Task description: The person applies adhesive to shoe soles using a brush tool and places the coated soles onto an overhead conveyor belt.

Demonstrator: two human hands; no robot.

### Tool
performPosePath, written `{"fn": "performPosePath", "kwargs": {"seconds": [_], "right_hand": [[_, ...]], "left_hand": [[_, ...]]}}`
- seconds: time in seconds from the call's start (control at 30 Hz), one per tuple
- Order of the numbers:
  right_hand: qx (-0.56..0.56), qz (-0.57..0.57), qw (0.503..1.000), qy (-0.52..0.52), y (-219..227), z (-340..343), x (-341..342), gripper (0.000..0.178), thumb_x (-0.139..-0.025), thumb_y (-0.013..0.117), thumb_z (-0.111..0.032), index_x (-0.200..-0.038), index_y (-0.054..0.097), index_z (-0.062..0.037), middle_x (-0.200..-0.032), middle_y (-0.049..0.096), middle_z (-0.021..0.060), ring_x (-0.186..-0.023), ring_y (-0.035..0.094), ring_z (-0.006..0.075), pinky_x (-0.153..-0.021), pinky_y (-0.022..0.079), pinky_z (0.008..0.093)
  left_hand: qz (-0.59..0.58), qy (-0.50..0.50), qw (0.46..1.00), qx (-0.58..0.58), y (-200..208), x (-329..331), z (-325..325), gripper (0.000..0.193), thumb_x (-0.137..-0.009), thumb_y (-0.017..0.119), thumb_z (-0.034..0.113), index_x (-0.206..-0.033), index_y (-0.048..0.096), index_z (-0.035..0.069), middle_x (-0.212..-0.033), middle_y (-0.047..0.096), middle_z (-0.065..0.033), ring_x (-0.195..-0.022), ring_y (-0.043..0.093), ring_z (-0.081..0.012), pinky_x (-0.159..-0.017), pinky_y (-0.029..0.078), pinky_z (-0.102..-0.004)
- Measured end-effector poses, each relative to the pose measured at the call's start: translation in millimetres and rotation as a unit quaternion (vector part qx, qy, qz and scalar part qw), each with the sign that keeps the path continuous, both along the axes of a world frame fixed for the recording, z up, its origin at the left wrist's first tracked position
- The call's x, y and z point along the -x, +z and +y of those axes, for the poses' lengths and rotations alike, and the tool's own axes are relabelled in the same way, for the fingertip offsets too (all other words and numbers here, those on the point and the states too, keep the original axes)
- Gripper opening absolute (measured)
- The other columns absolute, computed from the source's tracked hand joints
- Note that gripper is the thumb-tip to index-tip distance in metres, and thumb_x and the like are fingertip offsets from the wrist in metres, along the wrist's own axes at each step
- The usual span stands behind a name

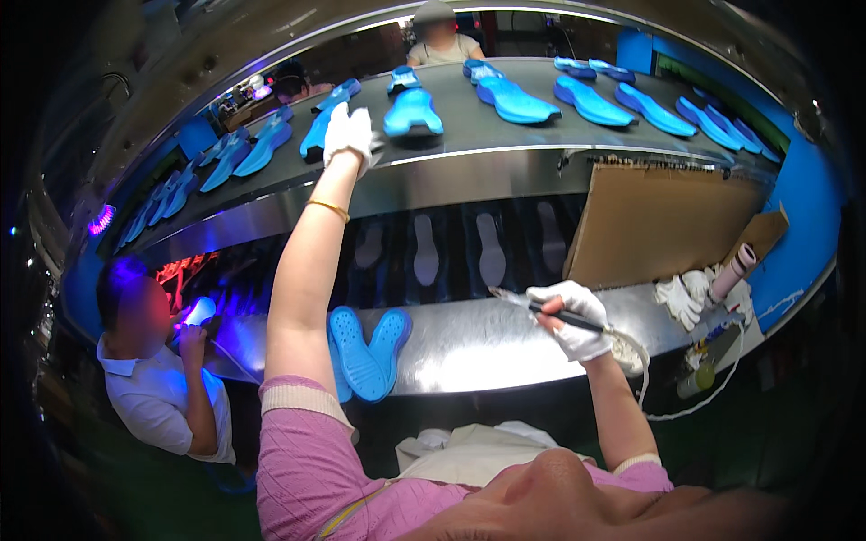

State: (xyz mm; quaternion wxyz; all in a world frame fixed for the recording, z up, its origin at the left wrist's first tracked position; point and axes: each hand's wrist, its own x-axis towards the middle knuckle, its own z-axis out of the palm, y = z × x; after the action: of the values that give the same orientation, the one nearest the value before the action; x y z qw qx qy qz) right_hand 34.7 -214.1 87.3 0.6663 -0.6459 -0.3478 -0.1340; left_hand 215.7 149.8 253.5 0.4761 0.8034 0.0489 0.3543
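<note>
My left hand (pixel 350 137), in a white glove, stretches far over the upper conveyor belt. Its fingers reach forward beside a blue shoe sole (pixel 316 135), overlapping its edge; whether they touch it I cannot tell. The thumb side is blurred. To its right lies another blue sole (pixel 413 113). In my right hand (pixel 575 325), also gloved, is a slim black-handled tool (pixel 577 319) with a metal tip pointing left, above the steel ledge. Two blue soles (pixel 370 353) rest crossed on that ledge, near my left forearm, which partly hides them.
More blue soles (pixel 516 99) line the belt (pixel 505 135). Pale insole shapes (pixel 491 251) show on a dark lower level. A cardboard sheet (pixel 667 225) leans at right, near white gloves (pixel 683 302), a pink roll (pixel 732 270) and a white cord (pixel 713 397). A co-worker (pixel 162 397) stands left.
</note>
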Motion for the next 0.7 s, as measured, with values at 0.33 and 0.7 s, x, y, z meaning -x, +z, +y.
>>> {"fn": "performPosePath", "kwargs": {"seconds": [0.33, 0.7], "right_hand": [[0.061, 0.112, 0.992, -0.015, -26.1, 13.9, -9.9, 0.021, -0.071, 0.07, 0.008, -0.084, 0.059, -0.0054, -0.083, 0.06, 0.0046, -0.073, 0.059, 0.0106, -0.066, 0.049, 0.0244], [0.059, 0.105, 0.992, -0.022, -41.4, 9.5, 9.6, 0.018, -0.073, 0.07, 0.006, -0.085, 0.061, -0.0035, -0.084, 0.063, 0.0052, -0.075, 0.061, 0.0108, -0.069, 0.05, 0.0228]], "left_hand": [[0.086, 0.153, 0.903, -0.392, -12.3, 25.6, 75.0, 0.033, -0.073, 0.069, 0.032, -0.1, 0.066, 0.013, -0.098, 0.064, -0.0133, -0.092, 0.061, -0.03, -0.084, 0.047, -0.0359], [-0.36, -0.227, 0.854, 0.299, -8.0, 221.4, -1.0, 0.053, -0.096, 0.041, 0.04, -0.115, 0.054, -0.008, -0.115, 0.059, -0.0163, -0.093, 0.055, -0.0274, -0.095, 0.038, -0.0436]]}}
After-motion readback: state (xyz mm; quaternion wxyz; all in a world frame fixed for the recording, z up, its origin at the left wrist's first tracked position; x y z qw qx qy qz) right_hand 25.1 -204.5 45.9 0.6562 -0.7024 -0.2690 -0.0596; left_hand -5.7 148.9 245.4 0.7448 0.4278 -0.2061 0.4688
